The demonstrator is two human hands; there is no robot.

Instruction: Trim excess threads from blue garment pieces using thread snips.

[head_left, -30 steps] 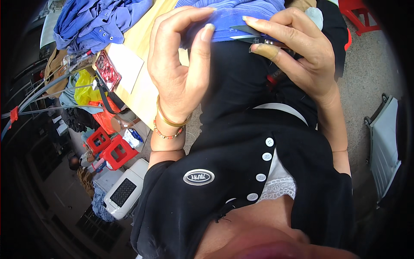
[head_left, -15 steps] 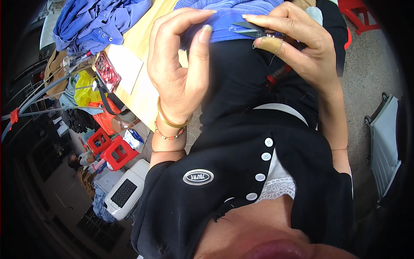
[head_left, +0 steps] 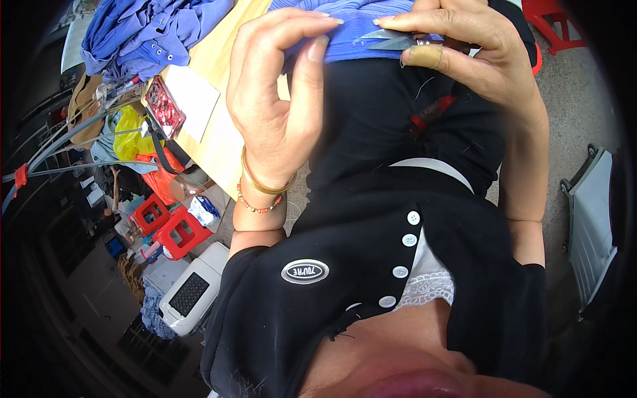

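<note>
A blue ribbed garment [head_left: 365, 13] lies across my lap at the top of the head view, over my black trousers. At its left edge my left hand [head_left: 279, 86] holds the cloth between thumb and curled index finger. My right hand [head_left: 474, 56] grips small thread snips [head_left: 395, 44] between thumb and fingers. Their two blades point left, slightly parted, over the ribbed cloth. A tan plaster [head_left: 424, 56] is wrapped round the right thumb. My palm hides most of the snips' handle.
On the wooden table [head_left: 222, 149] at left are piled blue garments [head_left: 152, 36], a red patterned phone case [head_left: 164, 109] and white paper [head_left: 192, 99]. Red stools [head_left: 182, 232], a white bin [head_left: 196, 288] and a distant person stand lower left. A grey metal panel [head_left: 594, 225] stands right.
My right hand and the snips have shifted a little to the right. The left hand has barely moved. The distant person at left has changed posture.
</note>
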